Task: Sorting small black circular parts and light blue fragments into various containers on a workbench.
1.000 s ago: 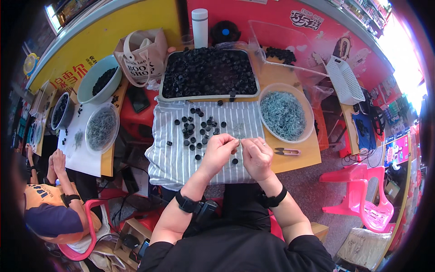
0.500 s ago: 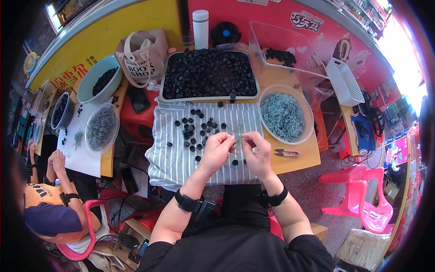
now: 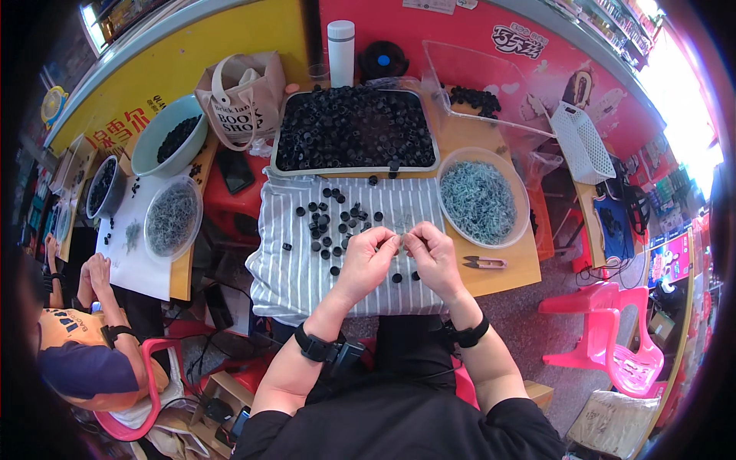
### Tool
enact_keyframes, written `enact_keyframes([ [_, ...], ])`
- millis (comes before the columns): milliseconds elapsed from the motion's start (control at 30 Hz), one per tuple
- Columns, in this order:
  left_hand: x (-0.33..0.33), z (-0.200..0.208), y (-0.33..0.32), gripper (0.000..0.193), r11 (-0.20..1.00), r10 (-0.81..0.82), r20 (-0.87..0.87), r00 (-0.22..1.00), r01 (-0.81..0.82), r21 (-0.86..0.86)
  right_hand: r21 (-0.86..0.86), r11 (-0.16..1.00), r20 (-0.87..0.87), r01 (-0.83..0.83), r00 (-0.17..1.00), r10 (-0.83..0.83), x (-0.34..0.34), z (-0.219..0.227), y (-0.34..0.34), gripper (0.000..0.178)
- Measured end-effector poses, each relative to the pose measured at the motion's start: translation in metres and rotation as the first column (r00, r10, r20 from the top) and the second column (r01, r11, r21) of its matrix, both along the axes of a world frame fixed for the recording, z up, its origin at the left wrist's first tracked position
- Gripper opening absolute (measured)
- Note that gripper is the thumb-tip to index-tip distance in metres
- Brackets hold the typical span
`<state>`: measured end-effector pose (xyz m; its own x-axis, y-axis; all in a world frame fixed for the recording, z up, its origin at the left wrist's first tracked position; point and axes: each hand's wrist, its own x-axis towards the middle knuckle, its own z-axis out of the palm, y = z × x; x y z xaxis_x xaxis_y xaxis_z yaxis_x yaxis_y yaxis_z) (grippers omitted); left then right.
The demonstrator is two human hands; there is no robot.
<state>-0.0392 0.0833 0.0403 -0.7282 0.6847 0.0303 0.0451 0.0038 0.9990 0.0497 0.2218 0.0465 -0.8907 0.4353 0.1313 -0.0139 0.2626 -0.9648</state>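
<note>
My left hand (image 3: 369, 258) and my right hand (image 3: 433, 259) meet fingertip to fingertip above a grey-and-white striped cloth (image 3: 284, 264). Both are closed in a pinch; whatever lies between the fingers is too small to make out. Just beyond them is a small heap of clear, thin pieces (image 3: 402, 219). To the left of my fingers, several short black round caps (image 3: 337, 218) lie scattered on the cloth. A few more sit beside my right hand, one of them a black cap (image 3: 396, 278) close to the near edge.
Behind the cloth stands a tray (image 3: 353, 170) heaped with black caps. At right are a round tub (image 3: 527, 218) of bluish clear pieces and thread snips (image 3: 484, 263). A white bottle (image 3: 340, 54) and cloth bag (image 3: 264, 84) stand farther back. A co-worker (image 3: 92, 345) sits at left.
My right hand has moved slightly left, closing the gap between the two sets of fingertips. My left hand has hardly moved.
</note>
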Motion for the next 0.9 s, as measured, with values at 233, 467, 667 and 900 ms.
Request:
enact_keyframes([
  [233,-0.004,0.005,-0.004,0.013,0.976,0.176,-0.367,0.913,-0.209,-0.052,0.069,0.989,-0.052,0.131,0.99,-0.127,0.004,-0.001,0.001,0.004],
  [467,-0.003,0.008,-0.047,0.011,0.955,0.184,-0.479,0.858,-0.272,-0.121,0.444,0.895,0.095,-0.04,0.995,-0.003,0.021,-0.005,0.01,0.005],
  [667,0.018,0.006,-0.059,0.01,0.955,0.183,-0.444,0.877,-0.265,-0.132,0.723,0.691,0.109,0.007,0.986,-0.124,0.011,-0.008,-0.009,0.005],
  [900,0.04,0.005,-0.055,0.009,0.98,0.107,-0.526,0.844,-0.18,-0.09,0.803,0.594,0.014,0.047,0.995,-0.098,0.012,-0.008,-0.009,0.007],
])
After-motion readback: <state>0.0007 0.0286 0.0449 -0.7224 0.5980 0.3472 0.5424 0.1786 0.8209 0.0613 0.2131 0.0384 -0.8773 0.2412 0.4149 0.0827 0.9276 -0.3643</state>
